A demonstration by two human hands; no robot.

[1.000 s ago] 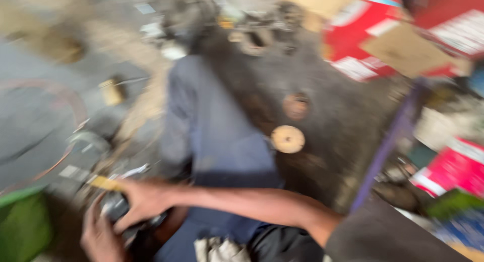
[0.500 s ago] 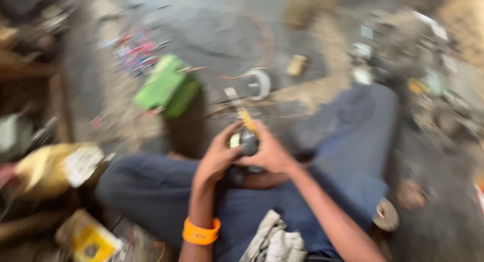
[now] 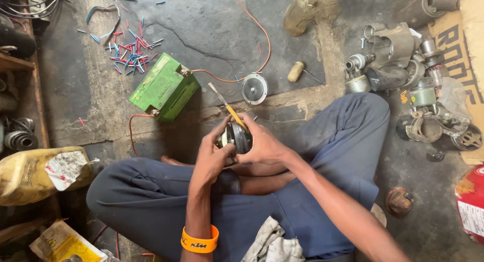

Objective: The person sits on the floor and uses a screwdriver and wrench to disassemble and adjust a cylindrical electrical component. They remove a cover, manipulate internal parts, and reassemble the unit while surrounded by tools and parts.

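I sit cross-legged on a concrete floor in blue trousers. My left hand [image 3: 210,156], with an orange wristband on its wrist, cups a small round metal part [image 3: 235,137] from the left. My right hand [image 3: 263,145] grips the same part from the right and holds a yellow-handled screwdriver [image 3: 230,108] against it, blade pointing up and left. A green battery [image 3: 163,87] lies on the floor just beyond my hands, with orange wires attached. A round metal disc [image 3: 254,88] rests beside the battery.
Several metal engine parts [image 3: 403,65] are piled at the right by a cardboard sheet. A yellow jerrycan [image 3: 43,172] lies at the left. Cut coloured wire bits [image 3: 128,52] are scattered at top left. A wooden-handled tool [image 3: 297,71] lies near the disc. A dirty rag [image 3: 272,244] is on my lap.
The view has swung from the right-hand clutter to my lap and steadied. Both hands have stayed together on the round metal part with the screwdriver.
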